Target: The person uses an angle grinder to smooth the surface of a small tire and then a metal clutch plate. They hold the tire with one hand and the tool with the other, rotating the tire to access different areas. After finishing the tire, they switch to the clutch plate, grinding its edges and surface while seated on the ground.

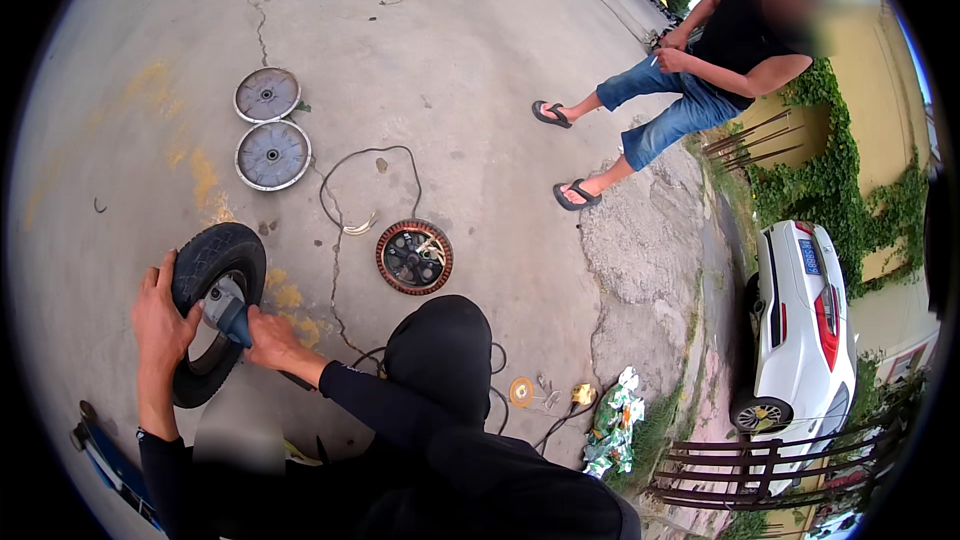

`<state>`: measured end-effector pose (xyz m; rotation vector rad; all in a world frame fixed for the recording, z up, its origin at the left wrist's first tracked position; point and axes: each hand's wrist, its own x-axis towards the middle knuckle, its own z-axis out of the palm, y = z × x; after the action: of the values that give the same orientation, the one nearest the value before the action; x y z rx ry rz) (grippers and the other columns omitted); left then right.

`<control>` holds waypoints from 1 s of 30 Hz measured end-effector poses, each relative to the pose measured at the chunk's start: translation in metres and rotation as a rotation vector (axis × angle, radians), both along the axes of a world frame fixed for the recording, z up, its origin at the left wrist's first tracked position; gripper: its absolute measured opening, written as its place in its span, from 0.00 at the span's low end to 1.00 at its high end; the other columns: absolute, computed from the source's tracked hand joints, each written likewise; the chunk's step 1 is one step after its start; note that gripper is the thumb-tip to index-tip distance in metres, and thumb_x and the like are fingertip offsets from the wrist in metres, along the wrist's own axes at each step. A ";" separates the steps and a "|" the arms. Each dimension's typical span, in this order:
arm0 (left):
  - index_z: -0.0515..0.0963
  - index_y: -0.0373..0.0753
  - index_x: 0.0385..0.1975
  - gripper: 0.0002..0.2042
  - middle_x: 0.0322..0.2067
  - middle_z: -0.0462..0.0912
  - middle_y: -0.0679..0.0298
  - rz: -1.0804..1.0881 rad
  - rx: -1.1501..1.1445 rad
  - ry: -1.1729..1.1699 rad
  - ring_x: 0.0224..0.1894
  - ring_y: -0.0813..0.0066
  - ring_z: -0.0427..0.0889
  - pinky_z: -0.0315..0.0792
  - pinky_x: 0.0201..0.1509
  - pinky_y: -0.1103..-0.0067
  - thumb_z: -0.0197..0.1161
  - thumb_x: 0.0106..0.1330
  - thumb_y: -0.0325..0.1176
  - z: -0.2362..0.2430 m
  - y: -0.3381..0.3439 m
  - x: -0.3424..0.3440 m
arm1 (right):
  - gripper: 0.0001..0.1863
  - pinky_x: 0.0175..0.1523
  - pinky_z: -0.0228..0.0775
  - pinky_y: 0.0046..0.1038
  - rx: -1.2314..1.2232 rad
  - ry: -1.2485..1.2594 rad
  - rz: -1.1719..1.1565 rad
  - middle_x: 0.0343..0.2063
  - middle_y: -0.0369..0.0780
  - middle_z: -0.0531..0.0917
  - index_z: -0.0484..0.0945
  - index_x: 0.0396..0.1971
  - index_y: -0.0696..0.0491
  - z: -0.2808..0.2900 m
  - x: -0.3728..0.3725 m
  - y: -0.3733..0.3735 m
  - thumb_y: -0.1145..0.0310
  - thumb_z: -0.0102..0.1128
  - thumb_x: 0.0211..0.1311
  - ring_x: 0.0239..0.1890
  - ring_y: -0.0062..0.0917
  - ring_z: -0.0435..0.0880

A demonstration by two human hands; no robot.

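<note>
A black tyre on a wheel rim (222, 240) is tilted up in front of me at the lower left. My left hand (163, 315) grips its left side, fingers along the tread and thumb toward the rim. Wrapped around the blue body of an angle grinder (232, 318) is my right hand (275, 340). The grinder's grey metal head reaches into the wheel's opening; its disc is hidden. Beyond the wheel lie two round grey metal covers (273, 155). A motor stator with copper windings (414, 257) lies on the ground, its black cable looping away.
A person (690, 80) in flip-flops stands at the far right. Black cords (497, 405), a round orange-rimmed disc (521, 392) and a crumpled green-white wrapper (615, 425) lie right of my knee. A white car (800, 330) and metal railing (770, 465) are further right. Cracked concrete (480, 60) surrounds everything.
</note>
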<state>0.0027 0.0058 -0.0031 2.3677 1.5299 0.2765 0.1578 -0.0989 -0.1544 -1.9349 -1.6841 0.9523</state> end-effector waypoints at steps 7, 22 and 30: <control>0.65 0.42 0.69 0.41 0.53 0.76 0.50 0.084 0.046 -0.002 0.55 0.48 0.78 0.75 0.54 0.61 0.76 0.51 0.33 -0.019 0.003 0.005 | 0.29 0.41 0.79 0.45 -0.037 -0.144 0.130 0.35 0.56 0.83 0.68 0.43 0.65 0.017 0.017 -0.047 0.74 0.74 0.40 0.38 0.52 0.85; 0.74 0.39 0.56 0.30 0.41 0.82 0.44 0.054 0.084 0.041 0.41 0.42 0.83 0.78 0.44 0.55 0.69 0.60 0.52 0.000 0.010 -0.001 | 0.31 0.48 0.76 0.46 -0.260 0.002 0.083 0.34 0.56 0.85 0.71 0.44 0.65 0.026 -0.001 -0.025 0.59 0.74 0.46 0.41 0.53 0.85; 0.72 0.39 0.55 0.30 0.40 0.81 0.45 0.058 0.096 0.009 0.41 0.43 0.83 0.79 0.43 0.56 0.69 0.59 0.52 -0.008 0.004 -0.001 | 0.32 0.49 0.76 0.46 -0.290 -0.001 0.199 0.37 0.59 0.85 0.70 0.46 0.65 0.028 -0.020 -0.010 0.59 0.73 0.47 0.44 0.54 0.85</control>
<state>0.0015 0.0094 -0.0112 2.4030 1.6253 0.3608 0.1377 -0.1092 -0.1267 -1.9670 -1.8504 1.3349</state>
